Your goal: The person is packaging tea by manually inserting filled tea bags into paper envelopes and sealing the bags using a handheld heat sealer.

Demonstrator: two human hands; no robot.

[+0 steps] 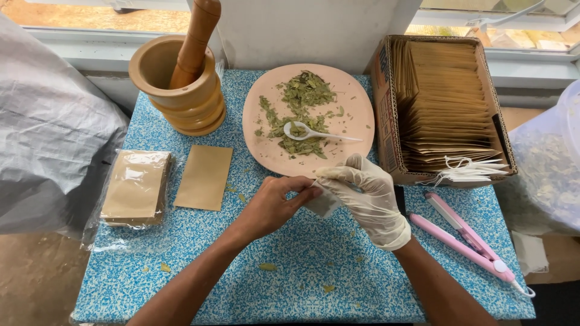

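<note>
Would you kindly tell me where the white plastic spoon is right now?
In the head view, the white plastic spoon lies on the dried green leaves in the pink plate, at the table's far middle, between the wooden mortar and the cardboard box.

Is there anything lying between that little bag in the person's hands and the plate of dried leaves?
Nothing visible. Both hands, left hand and gloved right hand, hold the small white bag just in front of the pink plate; only bare tabletop and a few leaf crumbs lie between them.
</note>
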